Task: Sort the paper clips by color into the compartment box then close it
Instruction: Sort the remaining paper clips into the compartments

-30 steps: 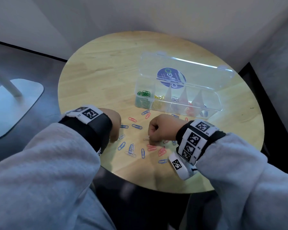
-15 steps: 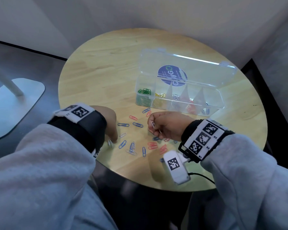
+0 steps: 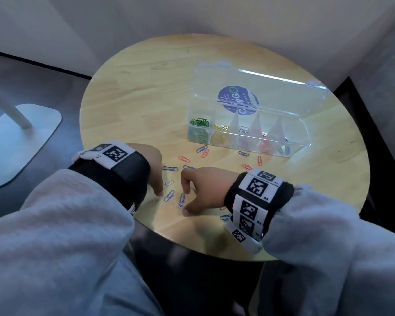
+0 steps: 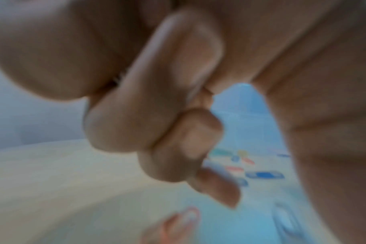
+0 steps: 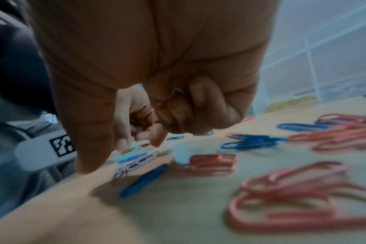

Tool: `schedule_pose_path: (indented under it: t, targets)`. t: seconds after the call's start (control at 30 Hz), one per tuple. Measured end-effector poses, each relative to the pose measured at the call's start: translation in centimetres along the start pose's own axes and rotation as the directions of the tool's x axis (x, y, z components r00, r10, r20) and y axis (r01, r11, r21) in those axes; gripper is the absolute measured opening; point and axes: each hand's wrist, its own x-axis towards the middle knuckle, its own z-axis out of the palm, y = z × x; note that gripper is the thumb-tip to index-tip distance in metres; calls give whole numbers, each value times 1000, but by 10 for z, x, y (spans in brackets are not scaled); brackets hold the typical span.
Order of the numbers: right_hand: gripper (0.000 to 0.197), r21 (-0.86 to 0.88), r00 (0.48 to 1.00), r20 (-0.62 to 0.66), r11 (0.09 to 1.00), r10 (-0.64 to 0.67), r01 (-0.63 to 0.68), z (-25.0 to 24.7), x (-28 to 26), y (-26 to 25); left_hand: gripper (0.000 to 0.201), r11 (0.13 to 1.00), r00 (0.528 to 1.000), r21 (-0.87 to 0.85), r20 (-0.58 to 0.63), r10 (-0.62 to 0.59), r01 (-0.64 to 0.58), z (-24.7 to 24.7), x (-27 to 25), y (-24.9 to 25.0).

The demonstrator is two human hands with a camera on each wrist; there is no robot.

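The clear compartment box [image 3: 302, 142] stands open at the back right of the table, with its lid [image 3: 283, 96] up. It holds green clips [image 3: 198, 123], yellow clips [image 3: 221, 128], silver ones, red ones and blue ones in separate cells. Blue, red and silver clips lie loose in front of it. My right hand [image 3: 187, 201] is down over a silver clip [image 3: 179, 204] [image 5: 134, 165], its thumb [image 5: 88, 148] on the table. Its other fingers curl around a clip in the palm. My left hand [image 3: 159, 190] is curled just left of it, and a bit of silvery wire shows in its blurred wrist view.
The round wooden table [image 3: 135, 99] has its near edge right under my wrists. Red clips [image 5: 211, 163] and a blue clip [image 5: 144, 180] lie close by my right hand. A white stand base [image 3: 21, 137] sits on the floor to the left. Walls close behind the table.
My right hand, lifted with a clip half a second ago, has come down and moved left to the silver clip. The left hand has stayed low at the left of the scattered clips.
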Motion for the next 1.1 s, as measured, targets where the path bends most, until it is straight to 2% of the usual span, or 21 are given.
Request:
schedule_pose_path:
  t: [0.1,0.27,0.33,0.47,0.6,0.77,0.87,0.97,1.03,1.1]
  targets:
    - [40,-77,999,-32,997,-29,26,5,5,-1,29,999,999,-31,-48,6,-7,-5,-3,-9]
    - [24,-56,999,-15,998,-29,28,1,7,0,27,997,995,2,67,74,-74,3,-6,-6]
    - [17,-60,999,-29,998,-27,25,-2,7,3,24,996,993,43,99,71,-75,6,-6,-5]
    - [17,-78,998,-58,996,-36,31,-3,6,5,27,998,987,41,155,38,-45,9,-3,-3]
    - [27,-39,998,-39,998,-51,50,1,5,3,24,999,992,43,123,8,-14,10,-2,-3]
    - [20,-29,998,-25,998,-62,61,1,9,0,24,997,998,53,45,48,-50,13,-9,2]
    - [14,-56,997,-40,997,-62,60,-1,8,-1,12,985,992,-112,-11,129,-129,2,-16,-1]
    - [18,-93,999,-33,995,-39,36,-2,8,-2,22,865,976,-457,-41,213,-208,-12,-19,-16]
    - [21,-118,1000,-24,993,-19,16,-3,7,-2,29,711,969,-666,-79,232,-225,-17,-21,-24]
    - [17,-137,1000,-19,991,-4,2,-4,8,-3,32,549,966,-802,-128,225,-234,-20,-23,-28]
